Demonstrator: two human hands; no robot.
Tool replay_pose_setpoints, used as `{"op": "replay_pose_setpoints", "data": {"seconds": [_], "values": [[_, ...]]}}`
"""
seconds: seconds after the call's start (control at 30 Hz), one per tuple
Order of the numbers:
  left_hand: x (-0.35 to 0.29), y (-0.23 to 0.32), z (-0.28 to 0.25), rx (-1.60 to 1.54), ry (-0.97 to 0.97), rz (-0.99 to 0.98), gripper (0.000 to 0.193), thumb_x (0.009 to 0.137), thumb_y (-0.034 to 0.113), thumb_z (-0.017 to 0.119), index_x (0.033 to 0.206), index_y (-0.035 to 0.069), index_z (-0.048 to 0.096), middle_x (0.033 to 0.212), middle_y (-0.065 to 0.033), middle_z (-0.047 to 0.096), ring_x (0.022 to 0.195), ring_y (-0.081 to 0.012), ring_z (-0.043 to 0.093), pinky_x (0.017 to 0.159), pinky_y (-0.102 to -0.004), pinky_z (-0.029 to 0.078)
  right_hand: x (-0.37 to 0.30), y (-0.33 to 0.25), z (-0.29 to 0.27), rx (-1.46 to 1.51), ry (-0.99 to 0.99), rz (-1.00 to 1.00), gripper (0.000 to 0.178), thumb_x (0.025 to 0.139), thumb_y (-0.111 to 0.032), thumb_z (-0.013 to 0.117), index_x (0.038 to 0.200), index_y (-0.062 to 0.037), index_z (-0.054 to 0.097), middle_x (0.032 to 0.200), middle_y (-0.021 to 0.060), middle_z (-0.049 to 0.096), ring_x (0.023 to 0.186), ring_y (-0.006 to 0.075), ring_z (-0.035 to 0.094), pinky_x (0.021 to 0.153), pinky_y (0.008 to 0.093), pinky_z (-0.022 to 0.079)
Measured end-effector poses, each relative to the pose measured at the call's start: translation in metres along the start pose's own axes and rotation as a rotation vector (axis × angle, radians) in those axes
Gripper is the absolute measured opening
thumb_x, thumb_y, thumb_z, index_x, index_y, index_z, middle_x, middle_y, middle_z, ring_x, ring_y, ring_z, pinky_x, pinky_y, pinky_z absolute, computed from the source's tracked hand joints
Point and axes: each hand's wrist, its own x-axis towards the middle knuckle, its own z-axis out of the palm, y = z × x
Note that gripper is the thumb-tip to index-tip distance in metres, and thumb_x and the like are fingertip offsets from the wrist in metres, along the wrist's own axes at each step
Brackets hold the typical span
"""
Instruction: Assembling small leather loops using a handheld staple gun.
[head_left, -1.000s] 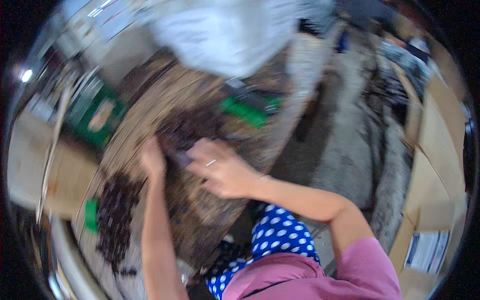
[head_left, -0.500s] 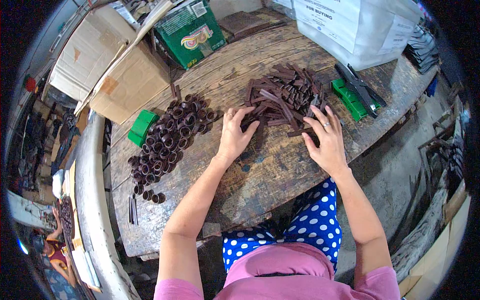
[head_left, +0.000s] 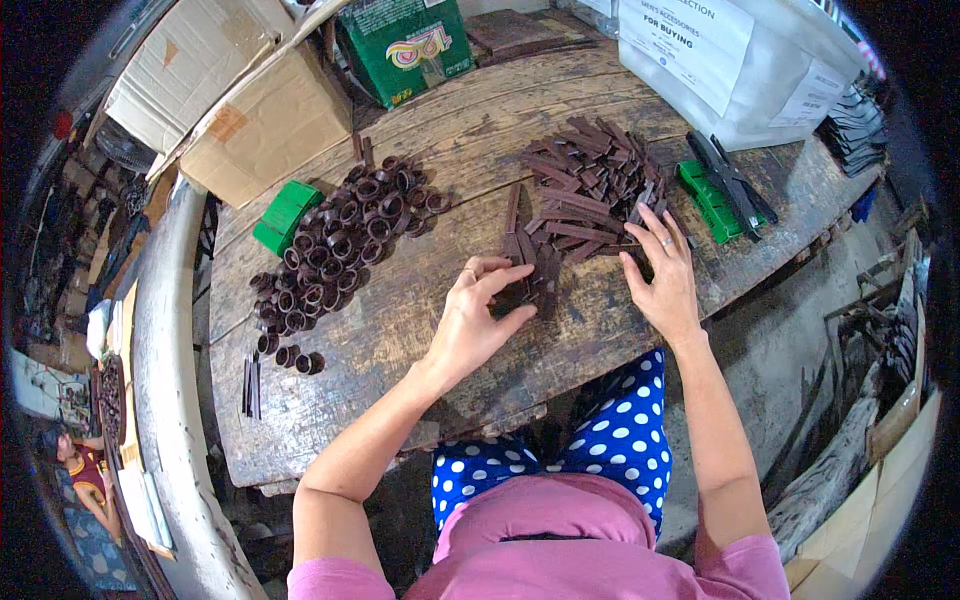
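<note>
Brown leather strips (head_left: pixel 575 195) lie under both spread hands: left hand (head_left: pixel 478 318), right hand (head_left: pixel 662 280).

Worn wooden tabletop (head_left: pixel 420 300) bore dark brown strips (head_left: pixel 585 190) beneath the right grip (head_left: pixel 662 275), rolled brown rings (head_left: pixel 335 245) left of the left grip (head_left: pixel 475 320), green blocks (head_left: pixel 287 215), and cardboard boxes (head_left: pixel 265 125).

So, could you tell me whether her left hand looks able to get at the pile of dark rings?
Probably yes. The left hand rests on strips, and only bare table lies between it and the rings to its left.
</note>
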Motion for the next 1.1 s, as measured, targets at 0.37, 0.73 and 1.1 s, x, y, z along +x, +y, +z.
{"op": "replay_pose_setpoints", "data": {"seconds": [0.37, 0.73, 1.1], "values": [[-0.024, -0.046, -0.042, -0.608, -0.026, -0.261, 0.033, 0.095, 0.011, 0.05, 0.126, -0.001, 0.052, 0.12, -0.0122, 0.059, 0.105, -0.0195, 0.06, 0.078, -0.0289, 0.052, 0.008, -0.067, -0.008, 0.379, 0.003, -0.031, 0.018, 0.075, 0.001, 0.066, 0.093, -0.0022, 0.066, 0.096, 0.0111, 0.062, 0.094, 0.0278, 0.058, 0.084, 0.0352, 0.047], [-0.033, -0.021, -0.023, -0.219, 0.007, -0.117, 0.029, 0.075, 0.008, 0.072, 0.104, 0.005, 0.069, 0.085, -0.0103, 0.067, 0.071, -0.0176, 0.063, 0.064, -0.029, 0.05, 0.015, -0.112, 0.032, 0.32, -0.233, 0.251, 0.027, 0.071, -0.011, 0.075, 0.087, -0.0027, 0.054, 0.081, 0.0144, 0.059, 0.077, 0.032, 0.061, 0.066, 0.0392, 0.049], [-0.029, -0.009, -0.016, 0.0, 0.012, -0.108, 0.026, 0.071, 0.019, 0.077, 0.091, 0.005, 0.07, 0.084, -0.0091, 0.061, 0.062, -0.0185, 0.059, 0.058, -0.031, 0.049, -0.008, -0.095, 0.009, 0.648, -0.2, 0.493, 0.013, 0.078, -0.001, 0.071, 0.088, 0.0035, 0.065, 0.077, 0.003, 0.065, 0.069, 0.0067, 0.06, 0.061, 0.0201, 0.048]]}}
